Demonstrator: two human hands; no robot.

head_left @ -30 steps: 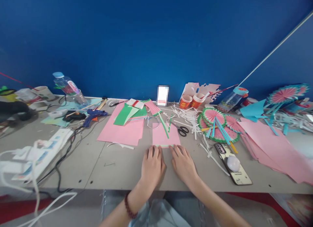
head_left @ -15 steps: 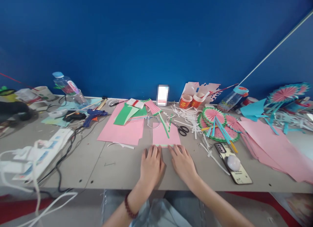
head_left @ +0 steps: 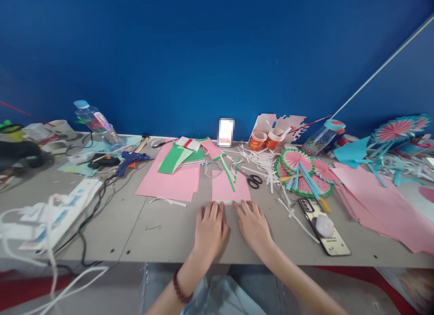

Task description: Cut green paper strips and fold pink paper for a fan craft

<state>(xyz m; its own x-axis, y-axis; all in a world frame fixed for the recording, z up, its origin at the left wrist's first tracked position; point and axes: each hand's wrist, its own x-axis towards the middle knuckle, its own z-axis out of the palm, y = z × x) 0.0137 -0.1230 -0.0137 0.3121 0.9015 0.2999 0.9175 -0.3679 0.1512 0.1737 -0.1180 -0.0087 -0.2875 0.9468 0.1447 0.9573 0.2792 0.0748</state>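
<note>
A square of pink paper (head_left: 225, 186) lies flat in front of me, with a narrow pale green strip along its near edge. My left hand (head_left: 210, 227) rests palm down at the left end of that edge, fingertips pressing on it. At the right end, my right hand (head_left: 253, 227) lies the same way, its fingers outstretched and slightly apart. Between the hands a short stretch of the strip shows. The fingertips cover the rest of that edge. A small pink pleated fan piece (head_left: 213, 148) with green strips lies over the far part of the square.
Black-handled scissors (head_left: 254, 181) lie right of the square. Beyond are white paper scraps (head_left: 259, 157), paper cups (head_left: 257, 141) and folded fans (head_left: 298, 163). A phone (head_left: 334, 242) is at right. At left are pink sheets (head_left: 166, 184), a blue glue gun (head_left: 130, 161) and a power strip (head_left: 68, 215).
</note>
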